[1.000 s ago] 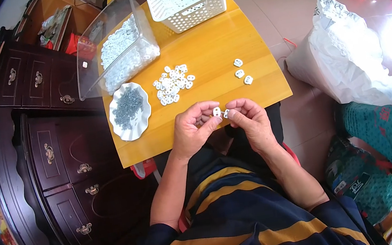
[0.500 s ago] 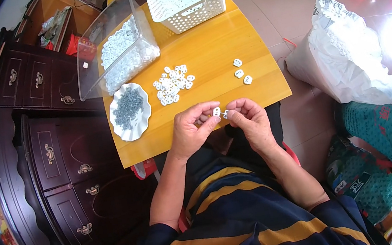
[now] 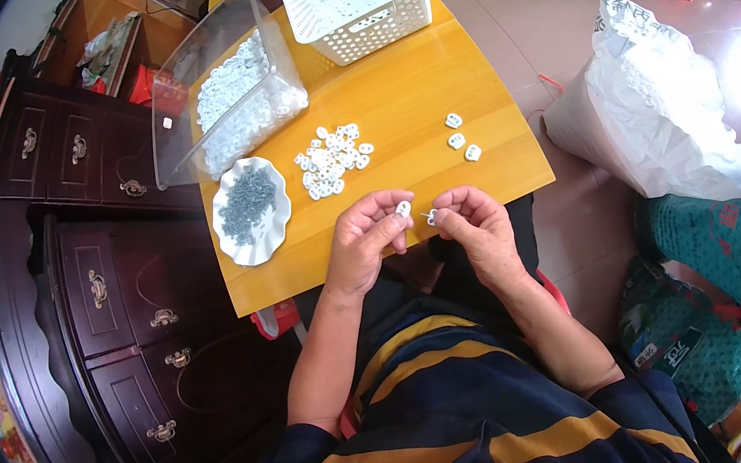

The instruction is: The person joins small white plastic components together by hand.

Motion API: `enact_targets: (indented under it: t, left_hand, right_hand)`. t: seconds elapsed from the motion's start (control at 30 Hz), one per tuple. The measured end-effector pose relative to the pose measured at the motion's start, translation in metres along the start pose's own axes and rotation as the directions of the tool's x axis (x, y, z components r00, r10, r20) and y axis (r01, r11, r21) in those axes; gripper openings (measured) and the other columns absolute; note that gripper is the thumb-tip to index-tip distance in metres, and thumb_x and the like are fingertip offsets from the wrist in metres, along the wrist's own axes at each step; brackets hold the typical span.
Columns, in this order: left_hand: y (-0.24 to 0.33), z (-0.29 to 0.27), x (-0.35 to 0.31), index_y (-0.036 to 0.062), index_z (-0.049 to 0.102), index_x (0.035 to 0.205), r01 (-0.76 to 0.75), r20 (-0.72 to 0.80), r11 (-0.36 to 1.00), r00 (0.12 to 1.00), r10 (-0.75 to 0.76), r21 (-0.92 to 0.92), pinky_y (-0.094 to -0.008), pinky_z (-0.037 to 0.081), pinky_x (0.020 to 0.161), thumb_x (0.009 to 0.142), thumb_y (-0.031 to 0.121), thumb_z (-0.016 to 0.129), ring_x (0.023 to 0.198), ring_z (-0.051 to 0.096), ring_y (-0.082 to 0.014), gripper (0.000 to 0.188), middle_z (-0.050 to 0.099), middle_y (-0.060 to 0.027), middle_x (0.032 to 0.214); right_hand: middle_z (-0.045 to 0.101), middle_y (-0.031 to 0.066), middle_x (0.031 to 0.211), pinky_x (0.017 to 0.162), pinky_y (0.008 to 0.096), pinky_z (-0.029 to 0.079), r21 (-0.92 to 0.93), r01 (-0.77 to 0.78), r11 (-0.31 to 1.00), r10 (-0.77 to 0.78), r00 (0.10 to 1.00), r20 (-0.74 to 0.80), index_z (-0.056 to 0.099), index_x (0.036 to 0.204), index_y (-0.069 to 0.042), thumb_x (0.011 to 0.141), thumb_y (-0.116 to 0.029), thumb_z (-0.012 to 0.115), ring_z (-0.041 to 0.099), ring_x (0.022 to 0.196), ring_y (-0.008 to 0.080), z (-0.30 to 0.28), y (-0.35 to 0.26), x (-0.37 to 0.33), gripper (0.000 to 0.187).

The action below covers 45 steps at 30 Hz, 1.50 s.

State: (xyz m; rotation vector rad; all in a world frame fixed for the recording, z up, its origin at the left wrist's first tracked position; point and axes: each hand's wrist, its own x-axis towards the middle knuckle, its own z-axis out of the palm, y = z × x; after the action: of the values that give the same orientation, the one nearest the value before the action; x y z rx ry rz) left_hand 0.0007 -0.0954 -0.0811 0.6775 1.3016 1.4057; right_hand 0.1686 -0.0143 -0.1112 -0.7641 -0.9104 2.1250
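Between the thumb and fingers of my left hand is pinched a small white oval plastic piece with dark holes. My right hand pinches another small white plastic piece, from which a thin pin-like part points left. A short gap separates the two pieces, over the table's near edge. Beyond my left hand lies a loose pile of similar white pieces. A white scalloped dish next to it holds many small dark grey metal parts, perhaps screws. Three white pieces form a short row at the right.
On the wooden table stand a clear plastic bin full of white pieces and a white perforated basket. Dark drawers flank the left side. A large white sack and teal bags are at the right.
My hands have drawn slightly apart, so the two white pieces are separated by a wider gap. The left piece has tilted. The view has shifted a little.
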Motion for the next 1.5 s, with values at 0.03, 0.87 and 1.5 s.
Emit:
enact_targets:
  t: [0.03, 0.87, 1.5]
  left_hand:
    - [0.0, 0.0, 0.0, -0.0009, 0.065, 0.12, -0.001, -0.001, 1.0, 1.0, 0.001, 0.001, -0.0208, 0.05, 0.063, 0.095, 0.009, 0.064, 0.065, 0.058, -0.0072, 0.027, 0.067, -0.0031, 0.087]
    - [-0.009, -0.014, -0.004, 0.0013, 0.066, 0.108, 0.083, 0.025, 0.893, 0.996, -0.08, -0.441, -0.0233, 0.042, 0.06, 0.09, 0.007, 0.063, 0.064, 0.049, -0.0082, 0.019, 0.052, 0.0017, 0.073]
    - [-0.012, -0.015, -0.01, 0.0023, 0.064, 0.121, -0.093, -0.224, 0.994, 0.971, 0.079, -0.056, -0.0229, 0.054, 0.069, 0.097, 0.011, 0.067, 0.075, 0.064, -0.0085, 0.026, 0.071, -0.0053, 0.093]
  right_hand:
    - [0.065, -0.001, 0.089, 0.073, 0.0204, 0.05, -0.002, 0.0, 1.0, 0.0, 1.0, 0.0, 0.067, 0.105, -0.003, 0.093, -0.003, 0.067, 0.059, 0.077, 0.006, 0.0, 0.0, 0.0, 0.011]
    - [0.065, 0.0008, 0.087, 0.074, 0.0221, 0.049, -0.041, 0.049, 0.998, -0.047, 0.998, 0.037, 0.065, 0.102, -0.003, 0.093, -0.003, 0.066, 0.059, 0.076, 0.0081, 0.001, -0.003, -0.001, 0.009]
    - [0.065, 0.0014, 0.086, 0.072, 0.0217, 0.048, -0.038, 0.036, 0.999, -0.035, 0.999, 0.021, 0.065, 0.102, -0.002, 0.093, -0.002, 0.066, 0.058, 0.075, 0.0082, 0.002, -0.003, -0.001, 0.009]
